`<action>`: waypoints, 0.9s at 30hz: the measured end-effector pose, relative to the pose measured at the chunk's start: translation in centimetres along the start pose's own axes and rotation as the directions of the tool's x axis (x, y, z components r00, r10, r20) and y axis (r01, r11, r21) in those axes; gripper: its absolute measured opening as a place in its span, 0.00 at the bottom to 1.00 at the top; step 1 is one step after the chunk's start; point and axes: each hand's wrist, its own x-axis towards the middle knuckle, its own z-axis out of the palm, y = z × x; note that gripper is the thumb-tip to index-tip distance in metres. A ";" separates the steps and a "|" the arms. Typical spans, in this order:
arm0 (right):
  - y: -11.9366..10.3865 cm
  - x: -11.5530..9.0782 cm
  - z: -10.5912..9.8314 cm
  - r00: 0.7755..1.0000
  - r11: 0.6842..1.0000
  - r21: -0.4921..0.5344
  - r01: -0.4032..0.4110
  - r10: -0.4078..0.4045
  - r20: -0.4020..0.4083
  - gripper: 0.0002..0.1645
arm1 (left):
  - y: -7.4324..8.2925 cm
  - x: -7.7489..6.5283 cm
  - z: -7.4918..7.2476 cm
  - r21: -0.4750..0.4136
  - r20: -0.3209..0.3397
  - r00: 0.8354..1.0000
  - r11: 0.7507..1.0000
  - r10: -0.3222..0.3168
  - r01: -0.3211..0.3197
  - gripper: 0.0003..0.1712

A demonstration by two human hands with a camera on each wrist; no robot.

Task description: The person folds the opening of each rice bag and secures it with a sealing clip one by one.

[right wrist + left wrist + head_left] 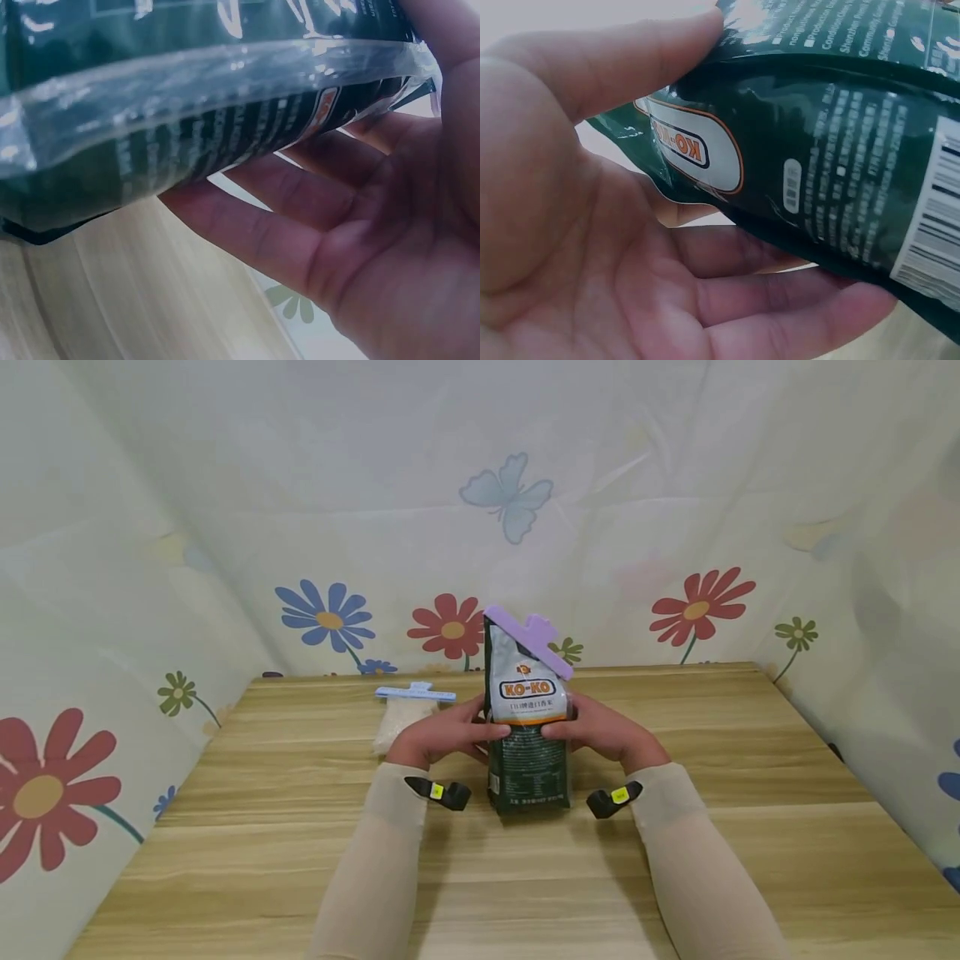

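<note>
A green and silver bag of rice (528,760) with a KO-KO label stands upright at the middle of the table. Its top is folded under a long purple bag clip (528,639), which slants down to the right. My left hand (450,728) grips the bag's left side, thumb across the front and fingers behind. From the opposite side, my right hand (607,728) holds it the same way. Close up in the left wrist view, the left thumb (645,60) presses the printed film near a barcode. A clear seam runs along the bag beside the right fingers (255,217).
Behind my left hand lies a small clear bag of white grains (401,717), closed with a light blue clip (416,692). The wooden table (262,827) reaches back to a flowered cloth (585,552) that hangs behind it and at both sides.
</note>
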 end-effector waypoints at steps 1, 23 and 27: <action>0.0 0.1 0.0 1.000 1.000 -0.003 -0.005 0.005 -0.001 0.34 | -0.1 0.0 -0.1 -0.010 0.005 1.000 1.000 -0.004 0.004 0.40; 0.5 1.2 1.0 0.997 0.993 0.089 -0.076 0.077 -0.013 0.31 | -1.2 0.9 -0.2 -0.075 -0.119 0.987 0.992 -0.109 0.100 0.37; 0.5 1.3 1.1 0.995 0.991 0.086 -0.100 0.102 -0.021 0.34 | -1.1 1.0 0.0 -0.055 -0.153 0.980 0.991 -0.127 0.120 0.37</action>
